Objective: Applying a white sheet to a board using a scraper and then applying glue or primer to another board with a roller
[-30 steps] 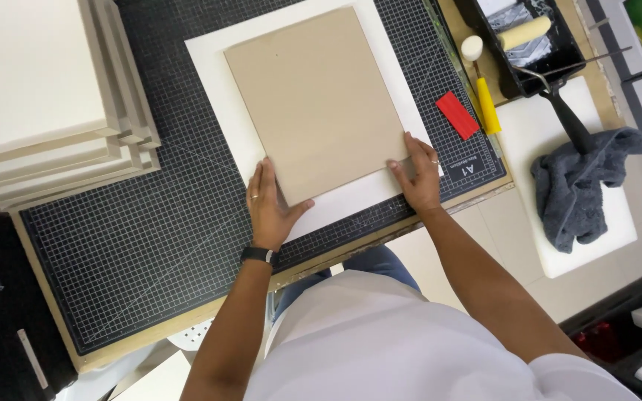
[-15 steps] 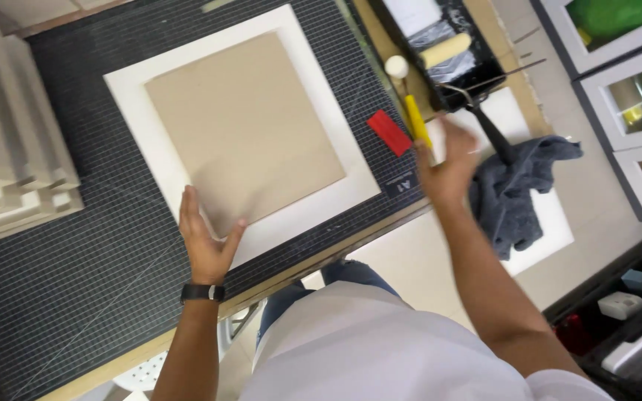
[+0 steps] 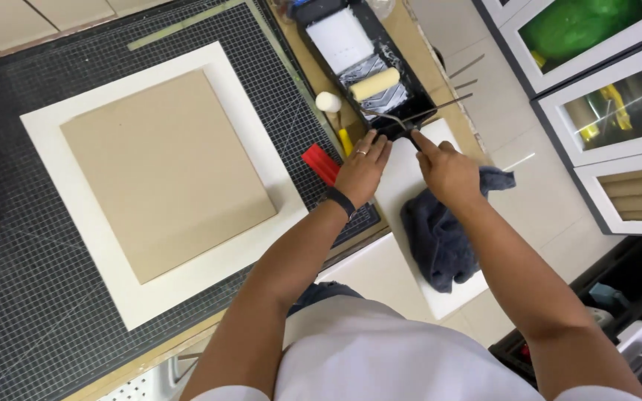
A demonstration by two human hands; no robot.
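The cutting mat [image 3: 31, 319], dark and gridded, covered most of the bench on the left. On it lay the white sheet [image 3: 150, 293], and on that, slightly askew, the brown board [image 3: 161, 174], with a white border showing all round it. Neither of my hands touched them; both had gone to the right.

Far right of the mat sat the black paint tray [image 3: 321, 11], with the roller [image 3: 372, 83] resting in it. Nearer me lay the grey cloth [image 3: 440, 241], crumpled on a white pad [image 3: 403, 174].

My left arm stretched forward and to the right across the mat's corner, wrist strap uppermost. My left hand [image 3: 362, 167] lay palm down, fingers extended to the near edge of the tray, just beside the roller's thin wire handle [image 3: 410, 119]; the hand was loose, clasping nothing I could see. My right hand [image 3: 447, 169] reached in alongside it, the forefinger pointing at the handle's near end. Whether it had hold of the wire I cannot tell.

Just left of my left hand lay the red block [image 3: 319, 162] and a yellow-handled tool [image 3: 336, 119].
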